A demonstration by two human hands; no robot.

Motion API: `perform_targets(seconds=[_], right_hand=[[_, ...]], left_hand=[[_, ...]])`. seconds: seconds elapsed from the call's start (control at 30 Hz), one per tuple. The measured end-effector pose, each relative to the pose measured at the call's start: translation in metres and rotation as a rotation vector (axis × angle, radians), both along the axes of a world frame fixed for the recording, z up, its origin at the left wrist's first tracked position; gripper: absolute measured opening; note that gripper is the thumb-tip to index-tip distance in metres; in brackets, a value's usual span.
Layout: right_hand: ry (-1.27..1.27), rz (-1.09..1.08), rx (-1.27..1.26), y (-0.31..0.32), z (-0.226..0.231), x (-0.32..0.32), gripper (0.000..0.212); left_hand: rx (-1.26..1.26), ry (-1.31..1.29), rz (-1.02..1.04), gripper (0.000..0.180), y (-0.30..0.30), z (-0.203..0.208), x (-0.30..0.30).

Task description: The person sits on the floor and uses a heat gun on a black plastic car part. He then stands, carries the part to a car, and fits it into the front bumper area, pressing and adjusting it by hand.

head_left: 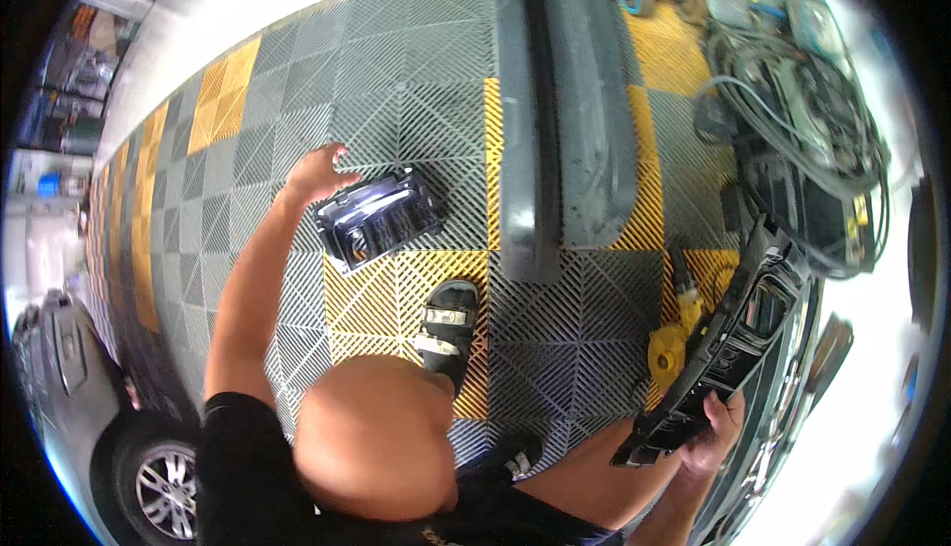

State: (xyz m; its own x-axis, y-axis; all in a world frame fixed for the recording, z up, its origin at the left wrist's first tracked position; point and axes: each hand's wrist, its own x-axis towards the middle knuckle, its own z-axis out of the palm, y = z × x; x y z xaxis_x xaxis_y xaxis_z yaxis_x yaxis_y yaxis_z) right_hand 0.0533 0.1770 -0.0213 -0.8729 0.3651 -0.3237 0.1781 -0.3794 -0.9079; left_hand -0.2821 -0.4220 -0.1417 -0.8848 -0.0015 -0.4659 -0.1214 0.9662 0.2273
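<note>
My left hand (319, 175) reaches out over the floor, its thumb and fingers apart with nothing seen between them. Right beside its fingertips is a glossy dark plastic car part (381, 217) with a shiny upper face and a ribbed front. I cannot tell whether the hand touches it. At the lower right, my right hand (715, 435) grips the near end of a long black plastic car grille frame (738, 343), which slants up and away with openings along its length. Some of that hand's fingers are hidden by the frame.
Long dark bumper-like panels (575, 100) stretch across the tiled floor (396, 313) ahead. Coiled cables (822, 120) lie on equipment at the right. A yellow power tool (674, 348) sits near the grille frame. At the left stands a grey car (74, 368).
</note>
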Motion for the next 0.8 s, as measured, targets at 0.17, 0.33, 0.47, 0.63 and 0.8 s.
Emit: perform_targets(seconds=[0.17,0.33,0.47,0.63,0.8], right_hand=[[-0.11,0.211,0.087,-0.018,0.048,-0.083,0.048],[-0.346,0.215,-0.023,-0.044,0.112,-0.131,0.044],[-0.502,0.197,-0.041,-0.079,0.177,-0.164,0.046],[-0.671,0.233,0.117,-0.145,0.283,-0.214,0.043],[-0.601,0.407,0.178,-0.234,0.396,-0.288,0.037]], left_hand=[[0.087,-0.142,0.029,0.104,-0.03,-0.078,0.003],[0.095,-0.385,-0.036,0.069,-0.02,-0.07,0.0],[0.146,-0.255,0.082,0.04,-0.042,-0.013,0.045],[0.388,-0.016,0.62,0.035,-0.107,0.155,0.099],[1.278,0.228,1.207,0.018,-0.168,0.378,0.122]])
